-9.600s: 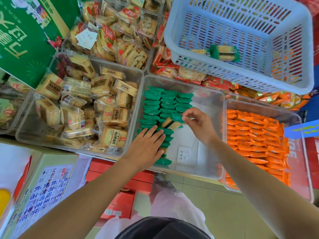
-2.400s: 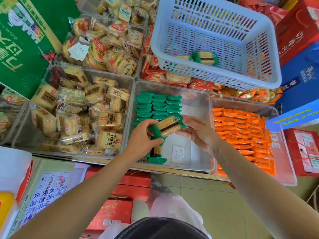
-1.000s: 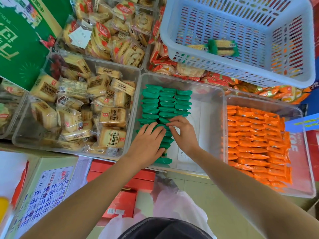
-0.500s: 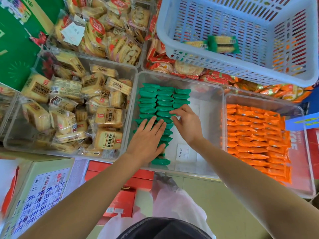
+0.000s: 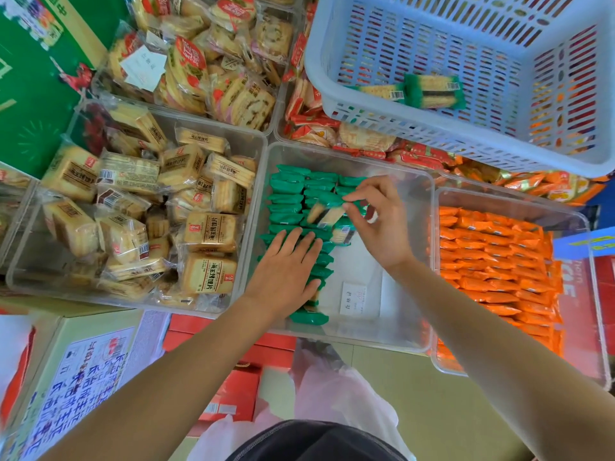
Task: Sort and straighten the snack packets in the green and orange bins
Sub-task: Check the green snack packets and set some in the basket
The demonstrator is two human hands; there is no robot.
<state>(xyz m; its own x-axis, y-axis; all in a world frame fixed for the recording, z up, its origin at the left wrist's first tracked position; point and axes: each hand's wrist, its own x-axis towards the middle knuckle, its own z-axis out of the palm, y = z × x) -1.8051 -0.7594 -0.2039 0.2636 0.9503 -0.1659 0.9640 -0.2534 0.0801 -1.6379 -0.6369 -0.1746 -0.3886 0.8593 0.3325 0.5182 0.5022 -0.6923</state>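
In the clear bin point(image 5: 429, 234) the left hand point(image 5: 286, 271) lies flat, fingers straight, on the rows of green packets point(image 5: 286, 197), while the grip of the right hand point(image 5: 382, 224), thumb against forefinger, pinches a single packet point(image 5: 324, 212) by its end just above them.

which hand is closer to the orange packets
Right. The right hand pinches a green packet in the neighbouring bin, toward the orange packets; the left hand lies flat on green rows farther from them.

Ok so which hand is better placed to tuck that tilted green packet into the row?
Probably the right hand: its finger and thumb pinch the tilted green packet. The left hand lies flat on the stacked green packets, steadying them.
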